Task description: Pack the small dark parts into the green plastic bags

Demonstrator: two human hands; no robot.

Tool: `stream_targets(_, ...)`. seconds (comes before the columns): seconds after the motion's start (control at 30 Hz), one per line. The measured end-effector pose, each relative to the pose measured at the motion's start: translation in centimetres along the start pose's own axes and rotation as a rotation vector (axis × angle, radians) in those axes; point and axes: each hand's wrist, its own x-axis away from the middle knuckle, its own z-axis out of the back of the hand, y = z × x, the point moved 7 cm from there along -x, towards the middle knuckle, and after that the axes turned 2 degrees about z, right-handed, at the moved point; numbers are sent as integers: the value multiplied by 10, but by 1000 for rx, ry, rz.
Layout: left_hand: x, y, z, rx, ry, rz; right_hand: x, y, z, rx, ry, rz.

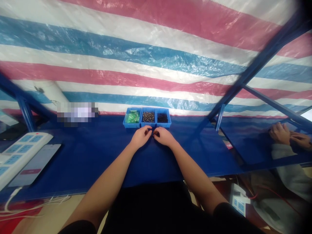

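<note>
Forearms (109,175), hands (140,136), blue bins (131,125), power strip (21,156), phone (36,164)

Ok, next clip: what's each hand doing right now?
Left hand: curled, can't tell if holding anything.
Right hand: curled, can't tell if holding anything.

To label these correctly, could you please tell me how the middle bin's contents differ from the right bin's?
The middle blue bin holds glinting metallic pieces; the right blue bin holds dark, almost black pieces. The middle bin's pieces shine; the right bin's look dull. Both are small, loose and piled in matching bins.
</note>
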Motion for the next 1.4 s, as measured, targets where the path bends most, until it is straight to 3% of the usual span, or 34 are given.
stream_targets(0.87,3,2,-11,-216,-169,-9,2,-3,-2,72,-46,70)
stream_targets(1.0,3,2,-12,-230,-150,-27,2,-1,0,11,11,38)
stream_targets(1.23,2,3,-8,-156,-90,-53,0,-9,9,-302,193,91)
stream_targets(1.4,3,3,0,24,18,-33,1,-4,13,-501,301,-18)
